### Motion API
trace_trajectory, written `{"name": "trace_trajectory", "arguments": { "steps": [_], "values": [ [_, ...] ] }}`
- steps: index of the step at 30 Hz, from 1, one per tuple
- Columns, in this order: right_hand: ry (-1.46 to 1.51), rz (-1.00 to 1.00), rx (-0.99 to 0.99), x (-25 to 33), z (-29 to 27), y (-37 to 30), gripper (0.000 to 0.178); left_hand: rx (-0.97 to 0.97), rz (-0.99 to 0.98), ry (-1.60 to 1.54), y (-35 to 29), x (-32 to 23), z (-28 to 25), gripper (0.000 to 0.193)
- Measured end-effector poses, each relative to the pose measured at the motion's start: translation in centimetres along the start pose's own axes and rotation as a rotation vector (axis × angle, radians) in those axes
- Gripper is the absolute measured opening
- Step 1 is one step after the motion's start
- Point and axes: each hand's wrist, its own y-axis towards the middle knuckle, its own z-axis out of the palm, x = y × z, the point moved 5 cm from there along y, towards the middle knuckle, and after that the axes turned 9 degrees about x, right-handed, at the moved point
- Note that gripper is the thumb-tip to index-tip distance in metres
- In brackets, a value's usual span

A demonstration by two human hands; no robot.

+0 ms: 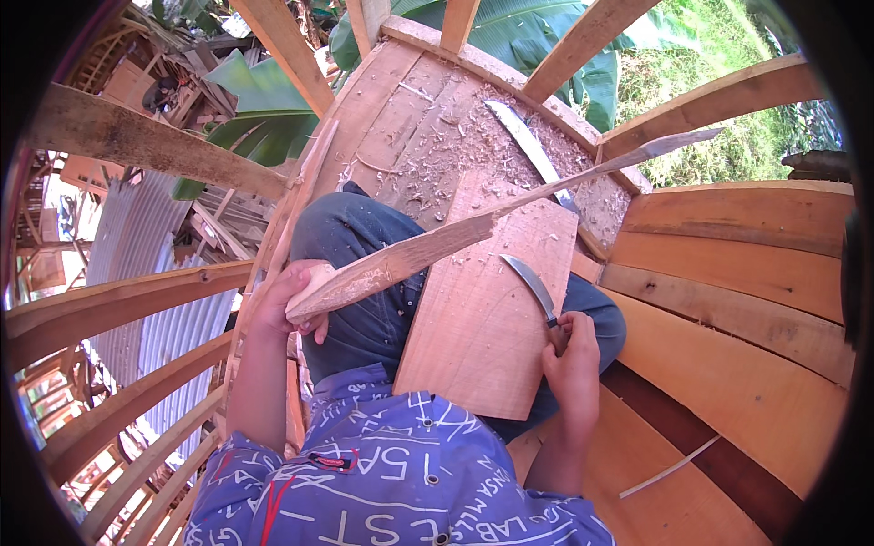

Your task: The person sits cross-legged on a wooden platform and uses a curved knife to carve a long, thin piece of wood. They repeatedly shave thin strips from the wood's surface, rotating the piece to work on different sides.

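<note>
My left hand [289,300] is closed round the thick end of a long, rough piece of wood [401,259]. The wood slants up to the right, narrowing to a thin far end beyond the railing's base. In my right hand [574,350] is a knife with a curved blade [533,282], its dark handle in my fist and its tip pointing up and left. The blade is over a flat wooden board [482,337] that rests across my lap, apart from the long piece. A machete [528,146] lies on the floor ahead, partly behind the long piece.
Wood shavings [428,173] litter the plank floor ahead. Wooden railing slats [155,136] rise on the left and at the front. A plank wall [728,264] stands on the right, with a thin strip [669,469] near it. Banana leaves and corrugated metal sheets [146,246] are outside.
</note>
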Motion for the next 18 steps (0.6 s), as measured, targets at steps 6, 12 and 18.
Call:
{"name": "trace_trajectory", "arguments": {
  "steps": [6, 12, 18],
  "values": [
    [0.044, -0.068, -0.153, 0.1, -0.5, -0.7, 0.03, 0.042, -0.002, -0.021, 0.0, 0.1, -0.2, 0.046],
    [0.472, -0.199, -0.167, -1.3, -2.1, -2.5, 0.029, 0.029, -0.007, -0.007, 0.0, 0.2, -0.3, 0.045],
    [0.773, -0.506, -0.324, 2.3, -3.8, -2.3, 0.036, 0.054, -0.016, -0.007, 0.1, 0.3, -0.2, 0.045]
  ]
}}
